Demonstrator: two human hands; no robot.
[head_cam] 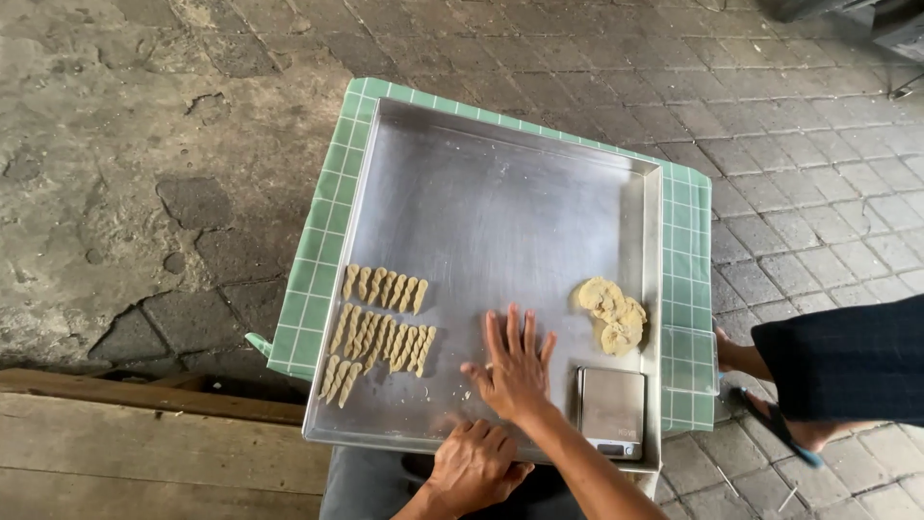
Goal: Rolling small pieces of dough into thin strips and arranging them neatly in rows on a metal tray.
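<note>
- head view, work done so far: three rows of twisted dough sticks (380,332) lie on the metal tray (500,193), well to the left of the small scale (612,411); the top two rows look full, while the bottom row holds only a few pieces, so i judge the laying-out is partly done.
- head view, work left: a lump of pale dough (612,313) sits just above the scale, near the tray's right wall, not yet shaped; most of the tray is bare metal.
- head view, right hand (515,366): it lies palm down just left of the scale, fingers spread wide and flat on the tray; whether a bit of dough is under the palm i cannot tell.
- head view, left hand (474,464): further left of the scale, at the tray's near edge, fingers curled narrow and knuckles up; i cannot tell whether it holds anything.
- head view, surroundings: the tray rests on a green checked cloth (322,241); right of the scale, another person's foot in a sandal (770,414) stands on the paving.
</note>
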